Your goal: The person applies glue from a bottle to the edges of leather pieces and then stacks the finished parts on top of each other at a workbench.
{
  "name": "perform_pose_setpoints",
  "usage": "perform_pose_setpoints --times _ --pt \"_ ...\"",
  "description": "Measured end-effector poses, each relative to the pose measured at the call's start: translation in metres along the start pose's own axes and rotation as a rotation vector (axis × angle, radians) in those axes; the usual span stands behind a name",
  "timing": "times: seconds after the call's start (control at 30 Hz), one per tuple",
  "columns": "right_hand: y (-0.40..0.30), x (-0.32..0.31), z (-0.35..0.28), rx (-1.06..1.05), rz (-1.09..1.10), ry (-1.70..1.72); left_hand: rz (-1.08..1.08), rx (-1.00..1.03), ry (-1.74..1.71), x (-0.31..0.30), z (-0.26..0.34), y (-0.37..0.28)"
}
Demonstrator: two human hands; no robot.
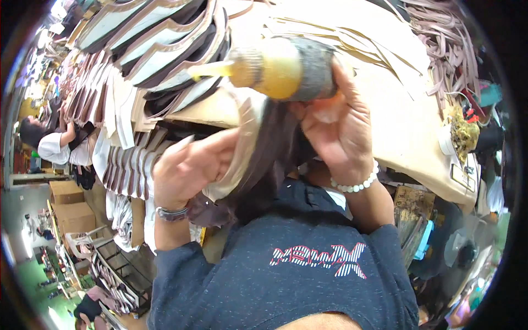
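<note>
My right hand point(344, 132), with a pale bead bracelet at its wrist, grips a squeeze bottle point(282, 68). Amber liquid shows through the bottle, dark tape wraps its base, and its narrow nozzle points left. Below it, my left hand point(194, 167) holds a curved dark fabric or leather piece point(268, 144) with a cream edge, the fingers tucked against that edge. The piece hangs down in front of my shirt. Part of it and some fingers of my right hand are hidden behind the bottle.
Similar curved pieces point(161, 45) lie in overlapping rows at the back left of the worktable point(412, 136). Thin strips point(359, 45) lie across its back. A glue-crusted pot point(464, 134) stands at the right edge. Another person point(55, 142) works at far left, near cardboard boxes point(72, 210).
</note>
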State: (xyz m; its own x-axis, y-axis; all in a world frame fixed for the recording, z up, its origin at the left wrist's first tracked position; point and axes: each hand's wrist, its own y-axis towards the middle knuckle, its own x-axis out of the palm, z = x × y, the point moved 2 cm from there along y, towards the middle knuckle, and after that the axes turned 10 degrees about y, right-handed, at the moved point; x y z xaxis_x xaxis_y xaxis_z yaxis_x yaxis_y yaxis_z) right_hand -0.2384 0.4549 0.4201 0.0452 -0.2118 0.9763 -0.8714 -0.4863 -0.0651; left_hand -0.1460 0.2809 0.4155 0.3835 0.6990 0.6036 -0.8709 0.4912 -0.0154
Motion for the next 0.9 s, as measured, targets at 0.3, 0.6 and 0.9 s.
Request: perform_pose_setpoints --times 0.3,0.6,0.9 --pt "0.026 0.024 0.108 0.481 -0.173 -0.024 0.184 0.293 0.065 0.007 0.013 -0.128" --pt "0.032 -0.025 0.053 0.061 -0.145 -0.328 0.366 0.266 -0.286 -0.003 0.005 -0.07" --pt "0.025 -0.017 0.004 -0.325 -0.304 -0.46 0.187 0.155 -0.277 -0.006 0.013 -0.025"
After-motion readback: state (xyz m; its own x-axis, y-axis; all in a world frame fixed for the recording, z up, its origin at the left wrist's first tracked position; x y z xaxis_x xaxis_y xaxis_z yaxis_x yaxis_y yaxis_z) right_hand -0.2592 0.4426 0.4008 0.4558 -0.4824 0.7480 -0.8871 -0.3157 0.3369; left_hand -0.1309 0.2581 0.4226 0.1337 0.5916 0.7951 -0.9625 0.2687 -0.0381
